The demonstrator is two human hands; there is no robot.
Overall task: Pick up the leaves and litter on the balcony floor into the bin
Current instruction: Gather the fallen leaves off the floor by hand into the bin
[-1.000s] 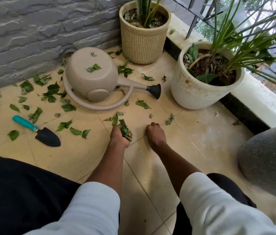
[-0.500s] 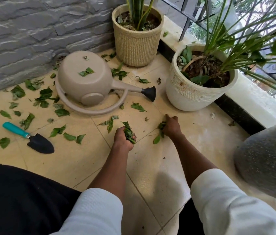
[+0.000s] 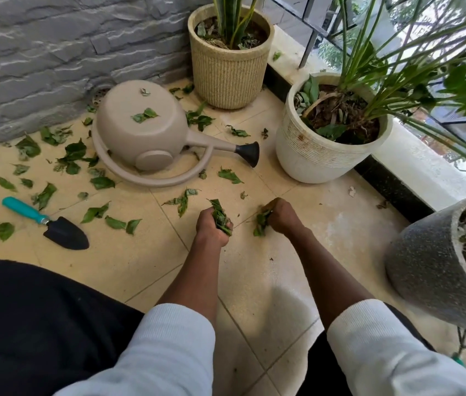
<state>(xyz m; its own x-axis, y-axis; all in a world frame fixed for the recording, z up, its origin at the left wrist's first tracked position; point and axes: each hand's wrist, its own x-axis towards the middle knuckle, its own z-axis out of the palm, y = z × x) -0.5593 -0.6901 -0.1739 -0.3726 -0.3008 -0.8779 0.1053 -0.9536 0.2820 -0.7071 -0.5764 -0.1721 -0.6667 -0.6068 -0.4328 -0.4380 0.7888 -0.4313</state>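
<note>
Green leaves lie scattered over the beige tiled balcony floor (image 3: 129, 261), thickest at the left near the wall (image 3: 74, 158). My left hand (image 3: 210, 228) grips a bunch of leaves (image 3: 220, 215) that sticks up out of the fist. My right hand (image 3: 282, 217) is curled round a few more leaves (image 3: 260, 224), low over the tiles, a short way to the right of the left hand. A small white scrap of litter (image 3: 352, 191) lies by the black kerb. No bin is in view.
A beige watering can (image 3: 140, 132) lies on its side ahead, leaves on it. A teal-handled trowel (image 3: 46, 222) lies at left. A woven pot (image 3: 229, 61), a white pot (image 3: 317, 150) and a grey pot (image 3: 432, 267) stand along the right. A grey stone wall closes the back.
My right hand reached right toward the white pot, took up a few leaves and has drawn back close to my left hand, which has kept its bunch.
</note>
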